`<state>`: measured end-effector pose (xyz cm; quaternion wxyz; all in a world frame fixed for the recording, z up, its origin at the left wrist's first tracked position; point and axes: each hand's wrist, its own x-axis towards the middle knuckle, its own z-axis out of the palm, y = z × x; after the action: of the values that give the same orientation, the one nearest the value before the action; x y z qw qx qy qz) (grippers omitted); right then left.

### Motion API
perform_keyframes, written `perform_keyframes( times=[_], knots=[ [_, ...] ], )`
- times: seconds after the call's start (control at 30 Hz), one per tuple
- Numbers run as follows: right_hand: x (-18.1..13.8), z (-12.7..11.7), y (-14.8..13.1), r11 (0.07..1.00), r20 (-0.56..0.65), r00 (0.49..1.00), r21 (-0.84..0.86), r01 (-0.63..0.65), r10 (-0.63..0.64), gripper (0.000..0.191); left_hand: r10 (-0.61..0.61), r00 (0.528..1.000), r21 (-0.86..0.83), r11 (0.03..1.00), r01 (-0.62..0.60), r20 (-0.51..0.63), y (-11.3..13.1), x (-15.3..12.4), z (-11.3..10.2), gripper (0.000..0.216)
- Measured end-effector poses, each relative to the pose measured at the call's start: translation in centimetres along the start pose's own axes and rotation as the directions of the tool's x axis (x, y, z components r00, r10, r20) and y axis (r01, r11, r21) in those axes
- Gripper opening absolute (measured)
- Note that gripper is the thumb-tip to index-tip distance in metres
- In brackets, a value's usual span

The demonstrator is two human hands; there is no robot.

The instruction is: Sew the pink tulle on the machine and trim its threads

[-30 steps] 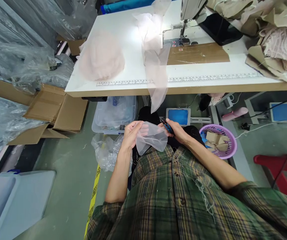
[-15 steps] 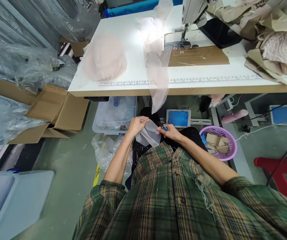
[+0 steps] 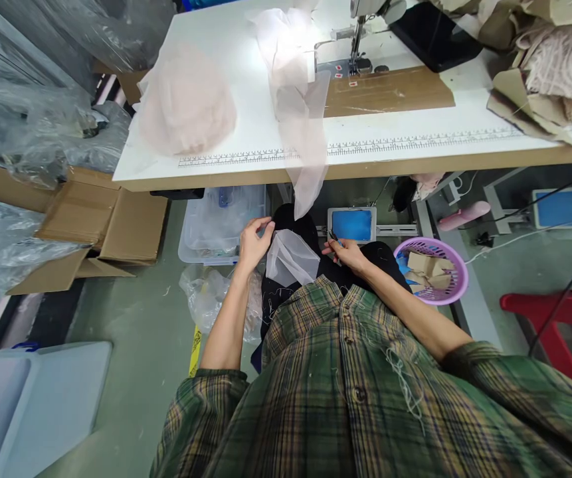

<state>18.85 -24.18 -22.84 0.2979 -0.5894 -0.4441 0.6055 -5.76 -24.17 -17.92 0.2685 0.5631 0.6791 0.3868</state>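
My left hand [image 3: 253, 240] pinches the upper left corner of a small sheer white fabric piece [image 3: 289, 259] that lies on my lap over dark trousers. My right hand [image 3: 348, 252] is closed on small thread snips with blue handles, just right of the fabric. Above, a long strip of the same sheer fabric [image 3: 301, 133] hangs over the front edge of the white sewing table [image 3: 246, 156]. A pink mesh pile [image 3: 186, 103] sits on the table's left part. The sewing machine [image 3: 360, 33] stands at the back.
A purple basket [image 3: 432, 269] with cardboard scraps stands right of my knee. A clear plastic bin [image 3: 218, 226] and a plastic bag [image 3: 206, 295] are under the table at left. Open cardboard boxes [image 3: 101, 219] lie on the floor left. A red stool [image 3: 555, 318] is far right.
Both hands have moved apart and lowered the small fabric onto my lap. The right hand drew away to the right with the snips. The camera tilted slightly.
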Motion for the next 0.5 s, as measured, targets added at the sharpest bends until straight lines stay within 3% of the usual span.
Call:
perform_keyframes(
  times=[0.1, 0.23, 0.33, 0.43, 0.5],
  knots=[
    [-0.3, -0.4, -0.9, 0.997, -0.051, 0.995, 0.001, 0.083, -0.082, 0.031, 0.021, 0.999, -0.142, 0.99, -0.014, 0.045, 1.6, 0.5, 0.3, 0.038],
    [-1.5, -1.2, -3.5, 0.974, -0.118, 0.968, 0.003, 0.225, -0.223, 0.033, 0.066, 0.981, -0.423, 0.906, 0.016, 0.18, 4.0, 1.1, 1.3, 0.046],
    [-3.5, -1.8, -6.4, 0.935, -0.168, 0.922, 0.014, 0.355, -0.348, 0.034, 0.083, 0.967, -0.45, 0.892, 0.037, 0.243, 5.3, 1.2, 1.6, 0.046],
    [-6.5, -2.2, -9.5, 0.803, -0.191, 0.794, 0.041, 0.594, -0.578, 0.034, 0.085, 0.955, -0.443, 0.895, 0.052, 0.285, 5.8, 1.0, 1.2, 0.041],
    [-9.1, -2.6, -11.3, 0.698, -0.211, 0.696, 0.076, 0.712, -0.687, 0.03, 0.09, 0.964, -0.44, 0.897, 0.031, 0.251, 5.7, 0.7, 0.6, 0.039]
  ],
)
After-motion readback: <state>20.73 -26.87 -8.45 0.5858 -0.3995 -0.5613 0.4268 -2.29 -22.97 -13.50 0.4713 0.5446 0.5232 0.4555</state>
